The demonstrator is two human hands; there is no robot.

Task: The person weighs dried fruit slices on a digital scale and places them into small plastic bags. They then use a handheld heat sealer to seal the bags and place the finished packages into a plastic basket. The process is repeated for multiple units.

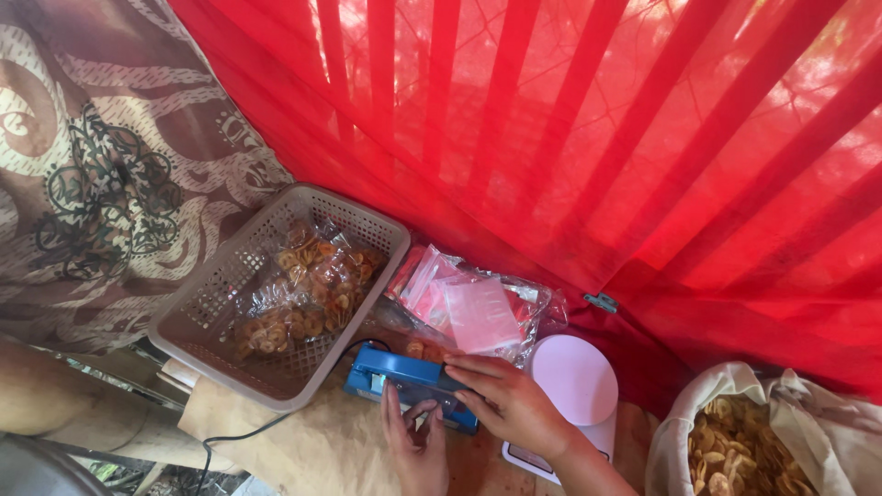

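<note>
Red mesh curtain (570, 138) across the whole upper field, from ten o'clock round to three. Patterned brown cloth (101, 174) at nine o'clock. Grey perforated basket (207, 317) left of centre, holding clear bags of banana chips (308, 289). Open cloth sack of loose chips (744, 450) at four o'clock. Stack of empty clear pouches (473, 312) near centre, white kitchen scale (579, 381) just to its lower right. Blue heat sealer (404, 378) at six o'clock, long axis running from ten toward four, black cord trailing off toward eight. Right hand (510, 404) pressed flat on the sealer's right end, fingers extended toward nine, grasping nothing. Left hand (418, 441) directly below the sealer, fingers loosely curled, fingertips touching its near edge; nothing visibly gripped. Both hands on it, right one further over the bar.
</note>
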